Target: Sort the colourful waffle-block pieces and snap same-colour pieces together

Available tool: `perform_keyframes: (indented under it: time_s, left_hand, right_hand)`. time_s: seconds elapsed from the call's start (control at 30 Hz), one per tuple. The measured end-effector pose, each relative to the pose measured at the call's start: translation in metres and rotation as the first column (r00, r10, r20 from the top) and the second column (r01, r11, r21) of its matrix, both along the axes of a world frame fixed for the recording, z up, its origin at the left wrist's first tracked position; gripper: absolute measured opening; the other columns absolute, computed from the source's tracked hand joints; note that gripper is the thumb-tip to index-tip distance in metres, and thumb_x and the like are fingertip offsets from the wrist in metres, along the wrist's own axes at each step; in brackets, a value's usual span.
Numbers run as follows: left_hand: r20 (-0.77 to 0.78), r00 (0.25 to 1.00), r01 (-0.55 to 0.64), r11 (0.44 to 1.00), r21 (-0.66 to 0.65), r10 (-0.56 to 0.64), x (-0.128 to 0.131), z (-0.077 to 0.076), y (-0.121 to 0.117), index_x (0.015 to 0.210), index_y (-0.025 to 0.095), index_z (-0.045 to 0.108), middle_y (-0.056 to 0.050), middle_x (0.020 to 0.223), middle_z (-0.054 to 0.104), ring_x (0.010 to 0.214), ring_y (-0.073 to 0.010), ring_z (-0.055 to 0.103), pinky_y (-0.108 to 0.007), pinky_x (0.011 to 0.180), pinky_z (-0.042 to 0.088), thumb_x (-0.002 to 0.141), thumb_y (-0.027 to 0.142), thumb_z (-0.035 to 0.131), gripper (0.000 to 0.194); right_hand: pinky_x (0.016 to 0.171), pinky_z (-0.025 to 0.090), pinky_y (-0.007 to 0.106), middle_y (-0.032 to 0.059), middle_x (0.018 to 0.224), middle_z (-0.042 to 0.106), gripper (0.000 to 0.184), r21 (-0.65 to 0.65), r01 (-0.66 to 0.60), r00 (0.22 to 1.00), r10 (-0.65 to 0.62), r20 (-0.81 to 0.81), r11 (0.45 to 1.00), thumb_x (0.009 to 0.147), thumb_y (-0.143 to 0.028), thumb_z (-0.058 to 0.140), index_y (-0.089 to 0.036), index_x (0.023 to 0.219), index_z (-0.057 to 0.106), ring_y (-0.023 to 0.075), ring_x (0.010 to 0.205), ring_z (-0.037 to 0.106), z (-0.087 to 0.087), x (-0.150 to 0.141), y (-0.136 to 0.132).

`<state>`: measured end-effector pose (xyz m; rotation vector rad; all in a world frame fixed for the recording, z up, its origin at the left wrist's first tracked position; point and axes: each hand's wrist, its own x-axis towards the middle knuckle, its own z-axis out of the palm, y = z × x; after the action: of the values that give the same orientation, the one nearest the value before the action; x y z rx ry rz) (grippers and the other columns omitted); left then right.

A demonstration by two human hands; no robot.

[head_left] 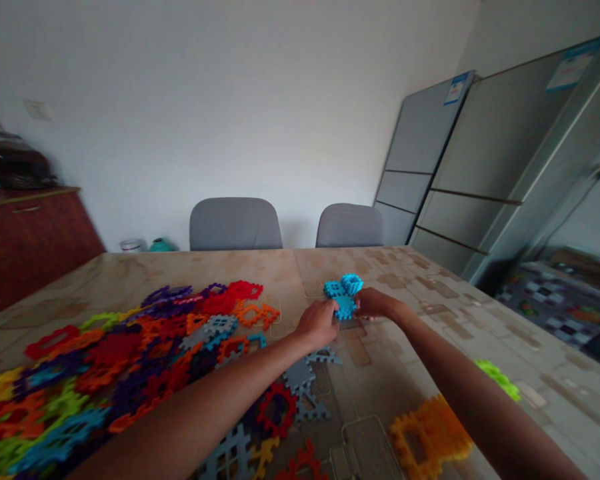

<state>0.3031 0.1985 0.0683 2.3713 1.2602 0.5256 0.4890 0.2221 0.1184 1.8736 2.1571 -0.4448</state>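
Between my two hands is a group of light blue interlocking plastic building pieces (345,307) with toothed edges. A small hollow blue form stands up at its far side, beside a windowed flat piece. My left hand (319,324) is closed on the near left edge of the group. From the other side my right hand (375,303) grips its right edge; those fingertips are partly hidden. Close to my left hand lie a grey triangular piece (325,355) and a grey toothed piece (299,375). Below my left forearm is a red ring-shaped piece (278,408).
A large pile of mixed-colour pieces (115,350) covers the table's left side. An orange assembled block (433,437) and a lime green piece (499,380) lie near my right forearm. Two grey chairs (236,223) stand beyond the table's far edge (300,250).
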Motion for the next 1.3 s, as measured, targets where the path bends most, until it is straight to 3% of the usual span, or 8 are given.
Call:
perform_keyframes:
  time_s: [0.3, 0.7, 1.1, 1.3]
  left_hand:
    - [0.143, 0.989, -0.016, 0.995, -0.102, 0.031, -0.005, -0.014, -0.002, 0.122, 0.018, 0.063, -0.009, 0.124, 0.065, 0.103, -0.0244, 0.067, -0.045, 0.088, 0.057, 0.099, 0.033, 0.066, 0.028]
    - [0.394, 0.872, -0.203, 0.946, -0.251, 0.291, -0.004, -0.021, 0.034, 0.125, 0.018, 0.061, -0.009, 0.127, 0.063, 0.106, -0.0252, 0.066, -0.046, 0.089, 0.057, 0.1, 0.033, 0.065, 0.03]
    - [0.43, 0.87, -0.115, 0.946, -0.302, 0.242, 0.002, -0.019, 0.031, 0.124, 0.018, 0.062, -0.009, 0.126, 0.064, 0.104, -0.0246, 0.067, -0.045, 0.089, 0.057, 0.1, 0.033, 0.065, 0.029]
    - [0.458, 0.84, -0.162, 0.941, -0.296, 0.289, -0.002, -0.022, 0.036, 0.126, 0.018, 0.061, -0.01, 0.128, 0.063, 0.107, -0.0256, 0.066, -0.047, 0.09, 0.057, 0.1, 0.034, 0.065, 0.031]
  right_hand:
    - [0.081, 0.059, 0.04, 0.0071, 0.116, 0.067, 0.027, -0.083, 0.041, 0.998, -0.037, 0.044, 0.996, 0.099, -0.035, 0.063, -0.016, 0.119, 0.064, 0.0205, 0.095, 0.068, 0.005, -0.001, -0.004]
    - [0.086, 0.058, 0.042, 0.0082, 0.121, 0.066, 0.029, 0.007, 0.081, 0.993, -0.082, 0.085, 0.997, 0.099, -0.036, 0.062, -0.017, 0.121, 0.063, 0.0222, 0.1, 0.067, 0.007, 0.007, -0.001]
    - [0.085, 0.058, 0.042, 0.0081, 0.121, 0.066, 0.029, 0.027, 0.058, 0.995, -0.06, 0.083, 0.998, 0.099, -0.036, 0.062, -0.017, 0.121, 0.063, 0.022, 0.1, 0.067, 0.01, 0.003, -0.004]
    - [0.087, 0.058, 0.043, 0.0087, 0.124, 0.064, 0.031, 0.095, 0.036, 0.998, -0.042, 0.056, 0.995, 0.099, -0.035, 0.063, -0.018, 0.125, 0.062, 0.0227, 0.103, 0.066, 0.006, 0.005, 0.001]
